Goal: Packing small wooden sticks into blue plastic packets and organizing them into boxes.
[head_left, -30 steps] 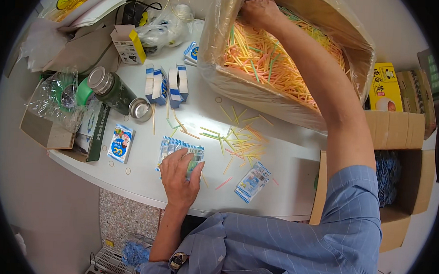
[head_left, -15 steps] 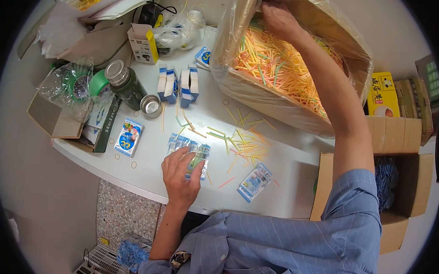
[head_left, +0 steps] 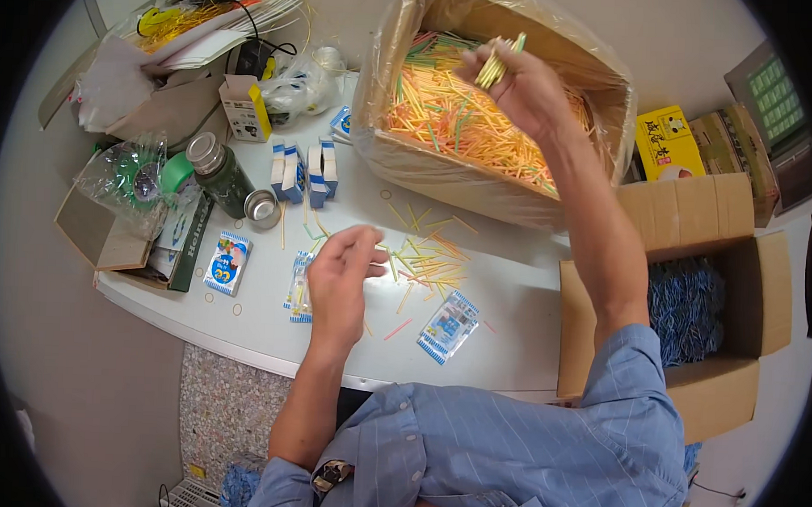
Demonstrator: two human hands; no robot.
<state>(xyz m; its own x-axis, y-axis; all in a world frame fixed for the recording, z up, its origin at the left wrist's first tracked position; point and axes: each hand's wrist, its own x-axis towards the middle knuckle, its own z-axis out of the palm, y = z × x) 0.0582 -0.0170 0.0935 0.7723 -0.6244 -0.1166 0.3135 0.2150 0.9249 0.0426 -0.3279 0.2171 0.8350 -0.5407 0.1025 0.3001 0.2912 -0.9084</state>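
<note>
My right hand (head_left: 528, 83) is raised over the lined carton, gripping a bunch of thin yellow-green sticks (head_left: 497, 67). Under it the carton (head_left: 466, 186) is full of pale orange, yellow, pink and green sticks (head_left: 447, 103). My left hand (head_left: 338, 282) hovers above the table with its fingers loosely bent and apart; nothing shows in it. Beside and partly behind it lie small blue-and-white clear packets (head_left: 299, 290), half hidden by the hand. Right of the left hand are scattered loose sticks (head_left: 428, 263) and another such packet (head_left: 449, 326).
A blue-and-white packet (head_left: 228, 262) lies at left, near several rubber bands. Blue-and-white card bundles (head_left: 288, 173), a dark green flask (head_left: 219, 175) and its steel cup (head_left: 263, 209) stand behind. At right, an open carton (head_left: 703, 206) holds dark blue packets (head_left: 686, 308).
My right hand has come up from inside the big carton with a bunch of sticks. My left hand has lifted off the packets. The whole view has shifted slightly.
</note>
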